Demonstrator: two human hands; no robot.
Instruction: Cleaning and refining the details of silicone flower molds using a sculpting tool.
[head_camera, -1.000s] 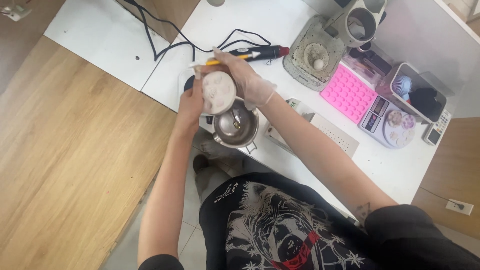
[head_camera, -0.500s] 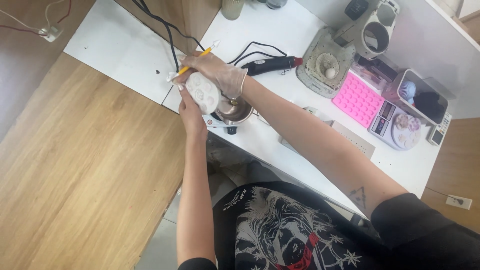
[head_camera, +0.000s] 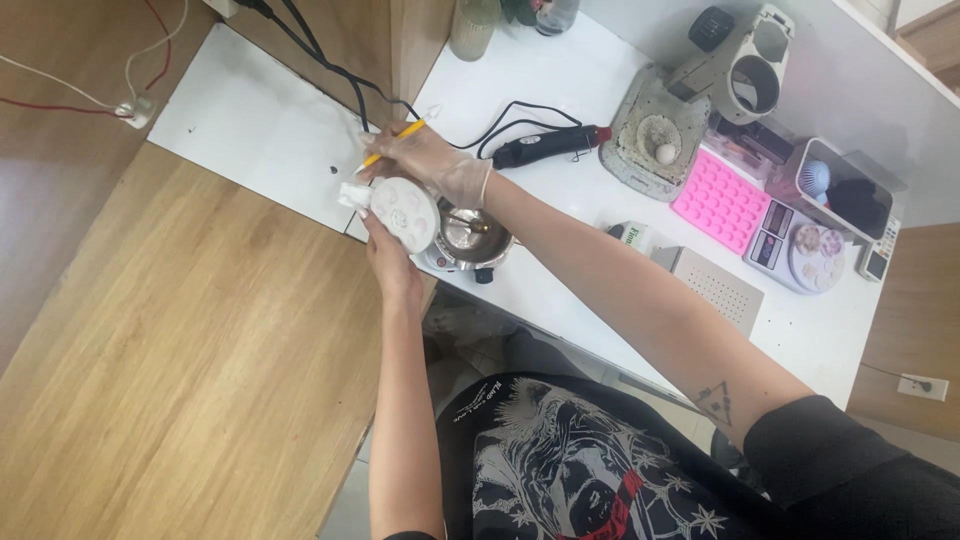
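Round white mould (head_camera: 404, 213), one in number, sits tilted above the near edge of the white worktop (head_camera: 560, 100), just left of a single small metal pot (head_camera: 470, 236) on a white base. Its face carries several shallow pinkish cavities; their exact count is hard to make out.

Head view. Left hand (head_camera: 390, 262) comes up from below and closes its fingers on the lower rim of the mould; a scrap of white tissue (head_camera: 352, 194) shows at the mould's upper left edge, apparently pinched along with it. Right hand (head_camera: 430, 160), in a clear glove, lies directly above the mould, curled shut around one yellow tool (head_camera: 395, 140) whose tip points left and down toward the mould's top edge; whether the tip touches the mould cannot be told.

Also on the worktop, each single: a black handheld rotary tool (head_camera: 548, 146) with its looped cord, a grey round-based machine (head_camera: 660, 140) holding a small pale egg-shaped piece, a pink tray (head_camera: 722, 203) with many dimples, a small digital scale (head_camera: 800, 245) bearing a few pale pieces, and a perforated white panel (head_camera: 712, 285). One wooden table (head_camera: 180, 370) fills the left side, with one white board (head_camera: 250, 130) lying on it.

The pot's interior is partly hidden by the mould and the right wrist. Objects at the top edge are cut off. The left palm is not visible.
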